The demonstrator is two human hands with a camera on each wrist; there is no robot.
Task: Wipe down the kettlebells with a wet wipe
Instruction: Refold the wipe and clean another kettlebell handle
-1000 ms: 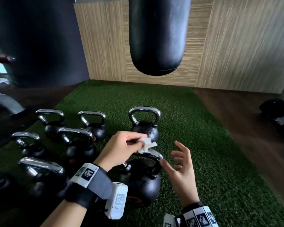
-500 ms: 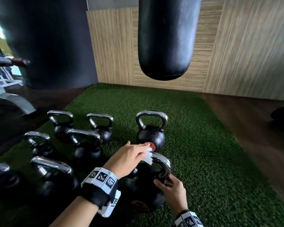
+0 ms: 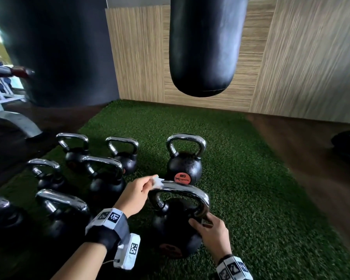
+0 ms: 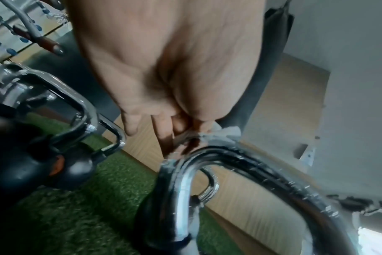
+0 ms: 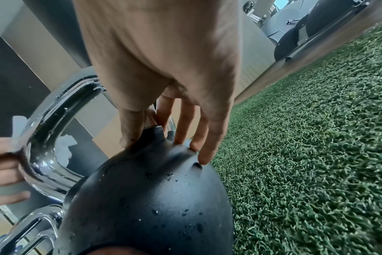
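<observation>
A large black kettlebell [image 3: 176,235] with a chrome handle [image 3: 182,191] stands on the green turf right in front of me. My left hand [image 3: 138,190] pinches a white wet wipe [image 3: 159,181] and presses it on the top left of that handle; the wrist view shows the wipe [image 4: 220,134] bunched between the fingers [image 4: 166,134] and the chrome bar [image 4: 207,155]. My right hand [image 3: 208,229] grips the foot of the handle where it meets the wet black body [image 5: 155,198], thumb on one side, fingers [image 5: 199,138] on the other.
Several smaller kettlebells [image 3: 105,178] stand to the left in rows, another one [image 3: 185,164] with an orange label just behind. A black punching bag [image 3: 204,45] hangs above the turf [image 3: 251,199]. A bench frame [image 3: 16,122] is at the left, wood wall behind.
My right hand came down from the air and took hold of the near kettlebell at the handle's base. The left hand slid the wipe leftward along the handle top.
</observation>
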